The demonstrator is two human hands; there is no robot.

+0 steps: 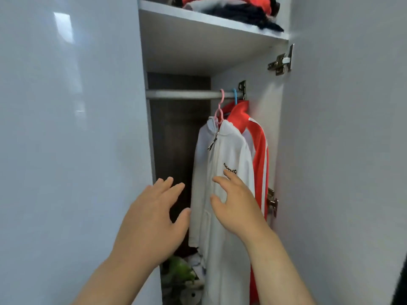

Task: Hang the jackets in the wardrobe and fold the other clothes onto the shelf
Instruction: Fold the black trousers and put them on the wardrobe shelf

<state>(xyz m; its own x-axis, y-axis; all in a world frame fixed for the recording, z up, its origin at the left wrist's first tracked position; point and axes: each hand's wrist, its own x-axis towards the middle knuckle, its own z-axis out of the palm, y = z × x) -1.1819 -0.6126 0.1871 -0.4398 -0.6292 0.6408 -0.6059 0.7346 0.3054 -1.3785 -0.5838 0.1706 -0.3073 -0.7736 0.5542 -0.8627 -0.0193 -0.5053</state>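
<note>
- White jacket (222, 172) on pink hanger (219, 111), beside red jacket (259, 155) — both on rail (182, 94).
- Left hand (152, 219), right hand (235, 203): fingers spread, holding nothing.
- Folded clothes (233, 9) on shelf (198, 18).

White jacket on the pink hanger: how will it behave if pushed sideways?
Likely floppy: the white jacket drapes in soft folds, so cloth yields first. Probably swings, hanging from one pink hanger hook on the rail. Seems light: a thin hanger carries it.

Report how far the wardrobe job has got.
Done: the white jacket and red jacket hang on the rail; folded clothes sit on the shelf. In hand: nothing; left hand and right hand are open by the white jacket. Left: unclear; the clutter at the bottom is too blurred.
</note>
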